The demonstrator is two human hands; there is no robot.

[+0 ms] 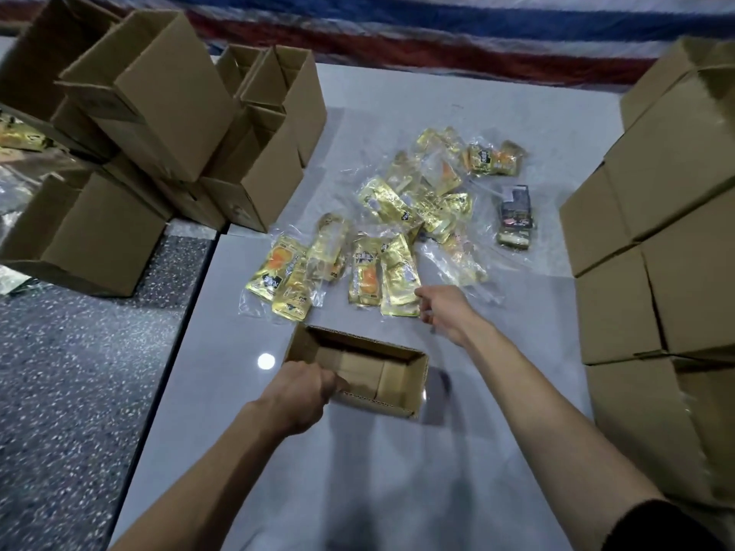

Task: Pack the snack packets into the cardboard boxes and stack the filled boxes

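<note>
Left hand [304,391] grips the near rim of an open, empty cardboard box [399,381] on the desk [358,479]. Right hand [441,312], fingers curled, meets the nearest gold snack packet [399,280]; whether it has a hold is unclear. Packing looks barely started; next, lift that packet into the box.

The left hand [296,395] and right hand [445,312] are bare, forearms too. A black sleeve [656,526] covers the right upper arm, its edge near the elbow.

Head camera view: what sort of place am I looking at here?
Probably a small packing workspace: loose gold snack packets on a grey table, empty open cardboard boxes heaped at left, closed boxes stacked at right.
</note>
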